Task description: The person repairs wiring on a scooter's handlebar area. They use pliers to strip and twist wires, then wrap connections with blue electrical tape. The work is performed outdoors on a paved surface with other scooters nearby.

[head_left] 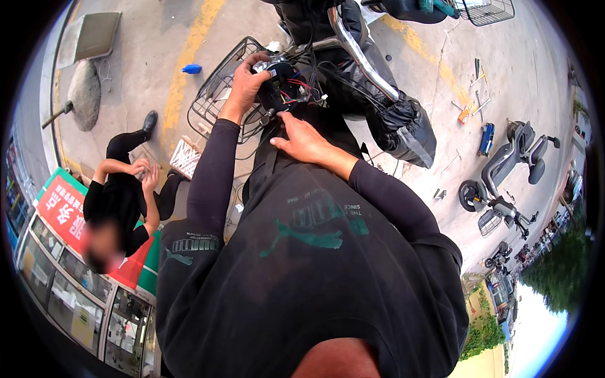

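Note:
In front of my body is the stripped front of a scooter, with red, blue and yellow wires (299, 83) hanging loose. My left hand (242, 88) is closed around a silver-and-black lamp-like unit (276, 67), its thumb on the near side. Below that unit sits a black housing (271, 97). My right hand (305, 140) lies close to my lap, fingers stretched and thumb apart, its index fingertip by the lower edge of the housing. It grips nothing visible. A wire basket (205, 101) stands beyond my left forearm. A chrome bar (362, 53) runs past the wires on the right.
A person (135, 183) sits at the left beside a glazed stall. A blue object (191, 68) and a stone (85, 94) lie on the pavement. Hand tools (478, 106) are scattered at the right, near a parked grey scooter (510, 167). A black padded cover (403, 129) hangs beside my right arm.

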A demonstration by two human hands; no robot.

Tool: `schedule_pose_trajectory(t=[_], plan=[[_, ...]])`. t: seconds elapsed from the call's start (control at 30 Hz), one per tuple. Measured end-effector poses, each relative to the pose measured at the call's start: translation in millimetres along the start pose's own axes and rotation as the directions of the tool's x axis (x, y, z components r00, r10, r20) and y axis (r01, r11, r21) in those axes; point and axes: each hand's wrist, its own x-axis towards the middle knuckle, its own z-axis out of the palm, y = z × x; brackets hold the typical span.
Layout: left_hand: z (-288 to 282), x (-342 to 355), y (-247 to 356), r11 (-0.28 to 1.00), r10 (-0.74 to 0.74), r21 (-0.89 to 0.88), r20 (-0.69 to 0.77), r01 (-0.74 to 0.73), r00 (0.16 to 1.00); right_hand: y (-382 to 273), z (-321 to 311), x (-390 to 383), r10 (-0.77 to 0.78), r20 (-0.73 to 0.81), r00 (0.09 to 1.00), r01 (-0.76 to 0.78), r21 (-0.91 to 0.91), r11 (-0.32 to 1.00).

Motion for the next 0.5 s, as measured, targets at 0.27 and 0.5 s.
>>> schedule_pose_trajectory(t=[0.27, 0.5], plan=[[-14, 45, -7, 0.982, -0.189, 0.048, 0.29, 0.183, 0.938, 29, -29, -16, 0.127, 0.048, 0.991, -0.121, -0.115, 0.986], [-21, 52, -5, 0.924, -0.18, 0.382, 0.354, 0.034, 0.918, 27, -63, -60, 0.366, -0.053, 0.929, -0.363, 0.046, 0.93]])
